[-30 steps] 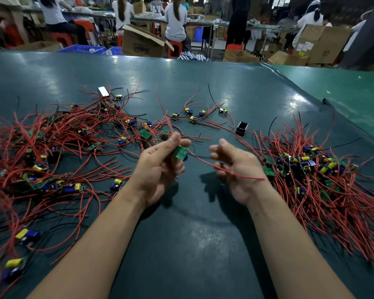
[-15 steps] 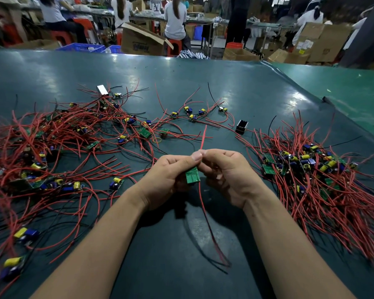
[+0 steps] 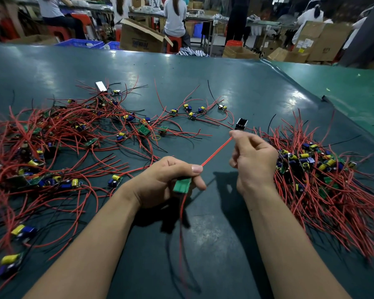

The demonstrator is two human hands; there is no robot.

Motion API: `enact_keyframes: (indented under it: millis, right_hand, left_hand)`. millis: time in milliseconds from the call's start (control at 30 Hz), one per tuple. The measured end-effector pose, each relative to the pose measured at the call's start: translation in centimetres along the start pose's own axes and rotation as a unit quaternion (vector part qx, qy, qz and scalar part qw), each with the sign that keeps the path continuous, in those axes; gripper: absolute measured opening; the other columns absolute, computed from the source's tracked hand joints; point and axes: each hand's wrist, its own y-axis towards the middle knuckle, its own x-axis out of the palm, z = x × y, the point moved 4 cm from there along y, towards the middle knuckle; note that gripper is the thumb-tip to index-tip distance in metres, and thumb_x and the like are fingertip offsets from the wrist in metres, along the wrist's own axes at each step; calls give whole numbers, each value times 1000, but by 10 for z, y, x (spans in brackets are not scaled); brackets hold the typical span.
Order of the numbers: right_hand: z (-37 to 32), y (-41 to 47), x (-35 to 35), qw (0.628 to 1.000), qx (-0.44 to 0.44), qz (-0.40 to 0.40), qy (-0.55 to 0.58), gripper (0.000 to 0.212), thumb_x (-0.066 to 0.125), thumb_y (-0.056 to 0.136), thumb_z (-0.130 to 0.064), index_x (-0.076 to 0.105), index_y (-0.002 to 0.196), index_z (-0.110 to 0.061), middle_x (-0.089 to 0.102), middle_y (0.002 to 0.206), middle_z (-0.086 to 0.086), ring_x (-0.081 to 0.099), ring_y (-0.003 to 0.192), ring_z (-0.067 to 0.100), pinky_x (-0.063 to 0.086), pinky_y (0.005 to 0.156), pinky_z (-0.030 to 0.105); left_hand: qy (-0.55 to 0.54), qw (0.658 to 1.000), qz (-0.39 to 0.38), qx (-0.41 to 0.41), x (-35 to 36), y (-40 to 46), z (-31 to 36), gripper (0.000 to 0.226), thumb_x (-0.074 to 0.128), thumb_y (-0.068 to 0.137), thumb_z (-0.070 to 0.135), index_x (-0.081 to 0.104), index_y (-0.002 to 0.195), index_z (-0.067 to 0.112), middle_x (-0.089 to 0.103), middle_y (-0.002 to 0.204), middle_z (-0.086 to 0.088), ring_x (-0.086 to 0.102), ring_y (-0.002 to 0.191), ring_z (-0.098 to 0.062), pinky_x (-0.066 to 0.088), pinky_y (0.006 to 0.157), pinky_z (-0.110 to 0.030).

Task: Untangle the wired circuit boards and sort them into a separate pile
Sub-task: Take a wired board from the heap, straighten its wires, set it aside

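Note:
My left hand [image 3: 164,180] pinches a small green circuit board [image 3: 182,184] between thumb and fingers, above the dark green table [image 3: 203,255]. One red wire [image 3: 216,151] runs taut from the board up to my right hand [image 3: 252,160], which grips its far end. Another red wire [image 3: 181,223] hangs from the board, blurred. A tangled heap of boards with red wires [image 3: 52,143] covers the left of the table. A second pile of wired boards [image 3: 324,173] lies at the right, just beyond my right hand.
A few loose boards [image 3: 190,111] lie at the middle back, with a small black box [image 3: 241,124] and a white block [image 3: 101,85] nearby. A lighter green table [image 3: 343,87] adjoins at the right. Seated people and cardboard boxes [image 3: 138,37] fill the background.
My hands were together at the board; my right hand has since moved up and to the right, drawing one red wire out straight. My left hand keeps the board.

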Motion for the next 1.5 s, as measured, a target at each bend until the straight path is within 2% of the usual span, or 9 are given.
enact_keyframes:
  millis: [133,267,367,600,800,967,1267,1367,1500]
  right_hand:
    - [-4,9,-14,999,-23,39,-8,18,65,91,-7,62,75,-13,45,42,-12,38,36,4,29,35,15]
    - [15,-22,22,919,-81,-234,-307,8,70,89,-11,72,86,-18,62,66,-4,51,52,7,43,52,21]
    - [28,-43,42,872,-100,-336,-342,15,67,92,-15,69,100,-27,63,77,-6,52,55,8,44,57,21]
    - [25,-48,39,953,58,-281,-93,11,59,96,-13,69,92,-17,69,80,-4,55,51,8,42,37,22]
    - [23,-34,28,991,65,-110,-48,17,64,94,-17,66,79,-10,64,69,-1,47,41,6,32,36,17]
    - [14,-26,22,994,53,-86,-35,18,68,91,-17,69,78,-6,63,58,-5,46,40,5,32,36,17]
    - [-2,-1,-20,987,33,141,74,24,52,101,-21,62,80,-12,56,62,1,42,36,5,34,36,18]
    - [8,-17,7,991,110,-65,-37,19,61,96,-26,60,82,-13,58,64,2,48,37,7,36,34,16]
    - [22,-58,45,922,151,-337,-118,46,59,76,-57,67,62,-14,57,51,0,52,37,11,35,32,15]
  left_hand:
    - [-97,994,16,38,-4,-3,3,29,66,83,37,75,70,14,48,50,2,38,44,-8,29,49,-22]
    - [-259,952,123,106,-18,3,11,23,55,87,30,76,83,20,63,72,1,45,51,-6,38,43,-17]
    - [-256,937,194,138,-27,5,11,18,60,79,15,71,93,14,69,80,-1,55,58,-6,45,46,-14]
    - [-140,937,242,208,-25,9,10,23,66,73,3,70,95,3,75,88,-10,71,78,-16,56,70,-20]
    - [-14,942,261,212,-24,10,5,25,71,75,2,74,99,6,74,90,-11,65,77,-17,55,77,-24]
    - [-52,932,273,234,-29,8,10,21,73,70,7,79,89,13,76,90,-7,67,77,-15,54,75,-21]
    - [-226,884,309,270,-44,-1,19,22,63,74,-5,78,79,10,76,83,-3,70,76,-11,55,69,-17]
    - [-287,863,327,255,-45,-3,19,21,61,80,-3,77,79,11,74,78,-1,68,71,-10,55,70,-18]
    - [-143,947,229,171,-18,2,14,24,70,67,12,73,90,7,71,76,-6,63,69,-17,52,67,-28]
